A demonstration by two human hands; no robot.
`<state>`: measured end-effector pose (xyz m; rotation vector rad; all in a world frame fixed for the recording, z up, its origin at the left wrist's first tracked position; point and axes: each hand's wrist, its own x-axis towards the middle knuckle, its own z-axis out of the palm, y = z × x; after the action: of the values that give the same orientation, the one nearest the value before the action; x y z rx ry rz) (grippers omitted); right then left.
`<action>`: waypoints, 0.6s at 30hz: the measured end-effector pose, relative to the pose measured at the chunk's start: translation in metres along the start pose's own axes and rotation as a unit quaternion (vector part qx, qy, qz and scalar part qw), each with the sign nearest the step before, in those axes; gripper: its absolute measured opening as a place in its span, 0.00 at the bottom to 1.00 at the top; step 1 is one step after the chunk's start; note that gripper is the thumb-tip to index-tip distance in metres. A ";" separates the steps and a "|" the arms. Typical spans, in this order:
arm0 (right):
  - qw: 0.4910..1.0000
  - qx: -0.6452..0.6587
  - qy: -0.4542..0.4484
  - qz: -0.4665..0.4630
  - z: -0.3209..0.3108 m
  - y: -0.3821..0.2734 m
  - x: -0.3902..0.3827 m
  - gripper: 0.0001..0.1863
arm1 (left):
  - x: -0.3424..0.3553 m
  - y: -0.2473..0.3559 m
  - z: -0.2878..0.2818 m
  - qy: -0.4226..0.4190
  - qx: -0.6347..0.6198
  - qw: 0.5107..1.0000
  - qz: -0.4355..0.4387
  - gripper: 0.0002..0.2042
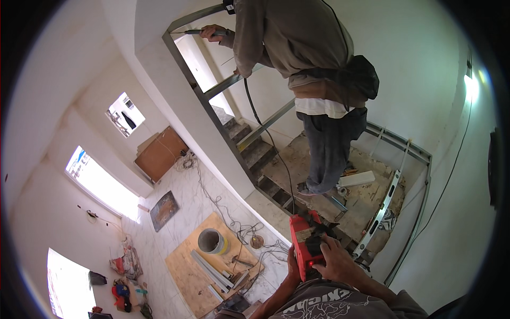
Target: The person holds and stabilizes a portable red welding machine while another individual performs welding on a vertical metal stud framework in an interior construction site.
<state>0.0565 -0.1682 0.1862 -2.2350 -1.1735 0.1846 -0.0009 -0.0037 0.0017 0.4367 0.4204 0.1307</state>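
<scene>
Both my hands are on a red boxy machine (302, 250) with black parts and a small red light, held at my waist at the bottom centre. My left hand (292, 266) grips its left side, partly hidden by it. My right hand (334, 260) is on its right side, fingers curled at the black part. A dark cable (272, 138) runs up from near the machine toward a co-worker (295, 42), who stands above on the landing, holding a torch-like tool (192, 32) at a metal frame (215, 90).
Dark steps (244, 143) descend beside a white wall edge. A long level (380, 212) leans at the landing's right. On the marble floor below lie a plywood board (180, 266) with a bucket (212, 239), metal bars (207, 271) and tangled cables. A brown panel (159, 154) leans against the far wall.
</scene>
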 end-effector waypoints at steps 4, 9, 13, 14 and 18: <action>1.000 -0.002 0.003 -0.004 0.000 0.001 -0.001 0.38 | -0.002 0.000 0.003 0.002 -0.003 1.000 -0.011 0.29; 1.000 -0.004 -0.001 -0.004 0.001 0.002 -0.001 0.38 | 0.000 -0.001 0.000 0.003 0.011 1.000 0.003 0.29; 1.000 -0.004 -0.002 -0.003 0.002 0.002 -0.001 0.38 | -0.004 0.000 0.007 -0.003 0.038 0.999 0.010 0.29; 1.000 -0.004 -0.002 -0.003 0.002 0.002 -0.001 0.38 | -0.004 0.000 0.006 -0.010 0.041 0.999 0.015 0.28; 1.000 -0.002 -0.004 0.000 0.001 0.001 -0.001 0.39 | -0.003 0.000 0.003 -0.019 0.017 1.000 0.009 0.28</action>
<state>0.0565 -0.1688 0.1843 -2.2393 -1.1796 0.1914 -0.0023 -0.0057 0.0048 0.4753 0.3814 0.1329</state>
